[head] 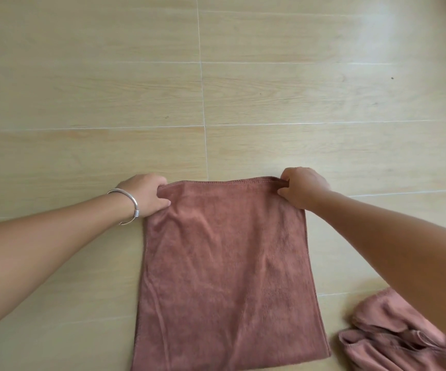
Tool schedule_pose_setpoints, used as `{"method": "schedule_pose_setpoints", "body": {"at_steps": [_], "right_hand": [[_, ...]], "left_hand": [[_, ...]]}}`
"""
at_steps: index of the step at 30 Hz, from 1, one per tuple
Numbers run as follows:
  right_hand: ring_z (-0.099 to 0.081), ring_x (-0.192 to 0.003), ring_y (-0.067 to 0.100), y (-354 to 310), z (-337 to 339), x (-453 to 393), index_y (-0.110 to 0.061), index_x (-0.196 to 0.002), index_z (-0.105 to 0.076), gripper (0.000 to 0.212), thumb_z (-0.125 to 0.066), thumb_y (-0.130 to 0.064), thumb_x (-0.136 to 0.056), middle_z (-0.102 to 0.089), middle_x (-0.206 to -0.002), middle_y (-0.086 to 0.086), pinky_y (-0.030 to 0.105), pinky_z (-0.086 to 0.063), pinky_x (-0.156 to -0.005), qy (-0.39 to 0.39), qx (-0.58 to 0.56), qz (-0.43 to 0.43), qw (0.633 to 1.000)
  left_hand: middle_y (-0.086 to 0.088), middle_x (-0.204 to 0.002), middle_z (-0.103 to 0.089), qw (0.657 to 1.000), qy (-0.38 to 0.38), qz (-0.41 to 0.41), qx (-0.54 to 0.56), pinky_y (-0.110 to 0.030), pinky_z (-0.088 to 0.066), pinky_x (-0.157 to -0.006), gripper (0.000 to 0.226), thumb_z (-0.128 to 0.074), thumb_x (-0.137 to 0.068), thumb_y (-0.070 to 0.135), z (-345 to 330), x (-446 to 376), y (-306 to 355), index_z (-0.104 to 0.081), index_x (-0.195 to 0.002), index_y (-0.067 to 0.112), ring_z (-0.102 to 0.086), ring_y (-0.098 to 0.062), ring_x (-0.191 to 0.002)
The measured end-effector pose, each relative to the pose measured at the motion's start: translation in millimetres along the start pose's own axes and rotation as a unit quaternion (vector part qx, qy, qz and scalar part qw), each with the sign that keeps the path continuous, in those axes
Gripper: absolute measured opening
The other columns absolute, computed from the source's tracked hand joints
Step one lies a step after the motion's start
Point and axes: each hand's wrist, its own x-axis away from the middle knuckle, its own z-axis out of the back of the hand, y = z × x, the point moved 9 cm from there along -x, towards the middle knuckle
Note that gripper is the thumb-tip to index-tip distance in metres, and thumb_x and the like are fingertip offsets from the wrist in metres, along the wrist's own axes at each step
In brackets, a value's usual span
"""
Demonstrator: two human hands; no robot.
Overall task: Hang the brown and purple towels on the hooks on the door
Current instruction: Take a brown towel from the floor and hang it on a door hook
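Observation:
A brown towel lies flat on the light wooden floor, folded into a tall rectangle that reaches the lower frame edge. My left hand pinches its far left corner, and a silver bangle sits on that wrist. My right hand grips its far right corner. Both hands hold the far hem stretched straight between them. No purple towel, hooks or door are in view.
A second crumpled brown cloth lies on the floor at the lower right, partly under my right forearm. Pale wood-look floor tiles with thin white seams fill the rest of the view.

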Motion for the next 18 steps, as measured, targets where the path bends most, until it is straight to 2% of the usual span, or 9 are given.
{"method": "schedule_pose_setpoints", "body": {"at_steps": [3, 6, 9, 11, 12, 14, 16, 18], "right_hand": [[-0.055, -0.095, 0.024, -3, -3, 2, -0.027, -0.110, -0.062, 0.023, -0.060, -0.031, -0.087, -0.063, -0.106, 0.002, 0.030, -0.038, -0.069, 0.013, -0.028, 0.000, 1.000], [-0.059, -0.095, 0.027, -6, 19, 1, -0.028, -0.103, -0.066, 0.017, -0.061, -0.031, -0.087, -0.067, -0.100, 0.002, 0.030, -0.040, -0.071, 0.090, -0.071, 0.021, 0.993], [-0.061, -0.095, 0.026, -3, 51, -5, -0.026, -0.105, -0.066, 0.020, -0.061, -0.024, -0.087, -0.068, -0.100, 0.002, 0.033, -0.047, -0.077, 0.195, -0.167, -0.002, 0.966], [-0.058, -0.104, 0.023, -4, 66, -5, -0.026, -0.116, -0.061, 0.031, -0.059, -0.018, -0.085, -0.061, -0.114, 0.001, 0.036, -0.048, -0.087, 0.247, -0.216, -0.022, 0.944], [-0.055, -0.109, 0.024, -12, 69, -3, -0.025, -0.120, -0.058, 0.036, -0.059, -0.018, -0.085, -0.057, -0.120, 0.002, 0.038, -0.046, -0.092, 0.262, -0.204, -0.010, 0.943], [-0.050, -0.114, 0.026, -39, 68, 6, -0.024, -0.125, -0.053, 0.041, -0.060, -0.020, -0.085, -0.051, -0.127, 0.005, 0.041, -0.042, -0.098, 0.246, -0.123, 0.068, 0.959], [-0.048, -0.119, 0.027, -72, 44, 26, -0.023, -0.129, -0.052, 0.041, -0.058, -0.028, -0.088, -0.051, -0.132, 0.006, 0.043, -0.037, -0.104, 0.183, -0.002, 0.188, 0.965], [-0.047, -0.123, 0.026, -91, 6, 61, -0.022, -0.131, -0.053, 0.046, -0.056, -0.041, -0.089, -0.052, -0.134, 0.005, 0.046, -0.033, -0.110, 0.115, 0.103, 0.295, 0.943]], "left_hand": [[0.010, -0.077, -0.056, 0.998, -0.008, -0.010, 0.057, -0.030, -0.040, -0.063, 0.021, -0.069, -0.082, 0.033, -5, 5, -6, -0.051, -0.072, 0.030, -0.055, -0.018, -0.076], [0.011, -0.074, -0.061, 0.993, 0.017, -0.006, 0.113, -0.030, -0.044, -0.064, 0.016, -0.074, -0.079, 0.035, 7, 3, -19, -0.060, -0.074, 0.030, -0.059, -0.017, -0.073], [0.006, -0.075, -0.065, 0.973, 0.159, 0.029, 0.165, -0.027, -0.041, -0.066, 0.016, -0.079, -0.075, 0.034, 48, -6, -38, -0.065, -0.077, 0.026, -0.058, -0.018, -0.071], [0.000, -0.092, -0.068, 0.937, 0.265, 0.069, 0.217, -0.027, -0.046, -0.075, 0.023, -0.077, -0.076, 0.023, 77, -7, -52, -0.068, -0.097, 0.024, -0.059, -0.017, -0.079], [-0.001, -0.102, -0.067, 0.925, 0.293, 0.077, 0.230, -0.029, -0.048, -0.081, 0.031, -0.074, -0.077, 0.018, 85, -6, -55, -0.065, -0.106, 0.023, -0.060, -0.018, -0.086], [-0.006, -0.115, -0.061, 0.937, 0.307, 0.046, 0.161, -0.038, -0.048, -0.092, 0.042, -0.070, -0.078, 0.015, 92, 2, -39, -0.059, -0.117, 0.021, -0.058, -0.024, -0.103], [-0.008, -0.121, -0.056, 0.956, 0.287, -0.038, 0.052, -0.045, -0.046, -0.096, 0.049, -0.070, -0.077, 0.021, 79, 21, -5, -0.054, -0.123, 0.019, -0.053, -0.028, -0.111], [-0.007, -0.129, -0.054, 0.963, 0.230, -0.138, -0.023, -0.046, -0.043, -0.101, 0.053, -0.067, -0.080, 0.034, 39, 49, 30, -0.051, -0.129, 0.020, -0.051, -0.027, -0.118]]}}
